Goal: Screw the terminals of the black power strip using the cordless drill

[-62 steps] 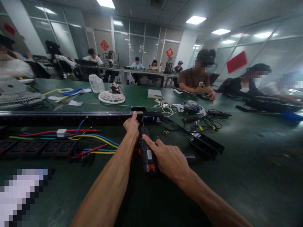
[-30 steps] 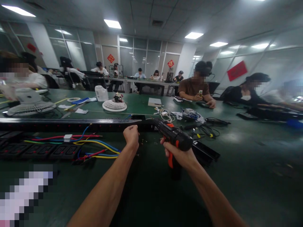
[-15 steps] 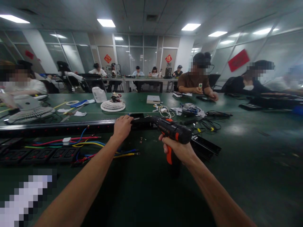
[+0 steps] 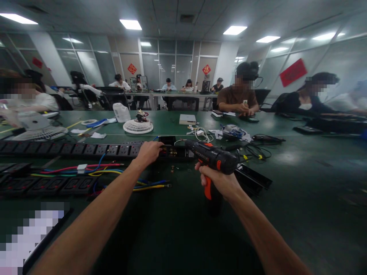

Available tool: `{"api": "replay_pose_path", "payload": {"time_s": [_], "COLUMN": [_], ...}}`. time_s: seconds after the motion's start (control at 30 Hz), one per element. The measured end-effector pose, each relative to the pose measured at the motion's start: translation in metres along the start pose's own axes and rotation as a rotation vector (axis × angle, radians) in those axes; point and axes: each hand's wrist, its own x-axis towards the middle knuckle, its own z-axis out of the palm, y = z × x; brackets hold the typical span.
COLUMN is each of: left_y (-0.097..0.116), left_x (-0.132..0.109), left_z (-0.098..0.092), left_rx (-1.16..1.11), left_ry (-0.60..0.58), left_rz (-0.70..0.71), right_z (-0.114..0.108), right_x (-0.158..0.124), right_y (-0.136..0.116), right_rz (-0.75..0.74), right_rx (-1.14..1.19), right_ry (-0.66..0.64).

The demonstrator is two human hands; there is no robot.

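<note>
A black and orange power screwdriver (image 4: 215,157) is in my right hand (image 4: 215,176), its fingers wrapped round the grip and its front end pointing left. My left hand (image 4: 149,151) rests with bent fingers on the long black socket strip (image 4: 86,148), whose row of sockets faces me. Beside those fingers, the strip's right end is open, with small brass-coloured parts (image 4: 172,152) inside. The left fingers look wrapped round the strip's edge. Small loose screws (image 4: 172,169) lie on the green table (image 4: 177,214) in front of it.
Coloured wires (image 4: 109,172) and a second socket strip (image 4: 48,186) lie at the left. Black panels (image 4: 254,178) lie right of the screwdriver. Farther back are a white fan grille (image 4: 138,126), a white box (image 4: 187,119) and tangled cables (image 4: 259,145). A person (image 4: 239,93) sits across the table.
The long strip has turned, so its sockets now show, and its open end with brass parts is visible. My left hand is still on it. The screwdriver sits slightly farther right in view.
</note>
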Motion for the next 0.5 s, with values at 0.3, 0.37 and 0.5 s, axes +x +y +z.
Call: {"api": "replay_pose_path", "payload": {"time_s": [0.3,0.37,0.5], "left_y": [0.012,0.012,0.011], "left_x": [-0.013,-0.014,-0.013], "left_z": [0.014,0.018,0.021], "left_rx": [0.065,0.074,0.053], "left_ry": [0.134,0.164,0.189], "left_rz": [-0.012,-0.013,-0.023], "right_z": [0.0,0.0,-0.001], "right_x": [-0.002,-0.001,-0.002], "right_y": [-0.003,-0.003,-0.003], "right_rz": [-0.015,-0.017,-0.003], "right_rx": [-0.038,-0.05,-0.045], "right_ry": [-0.014,-0.014,-0.023]}}
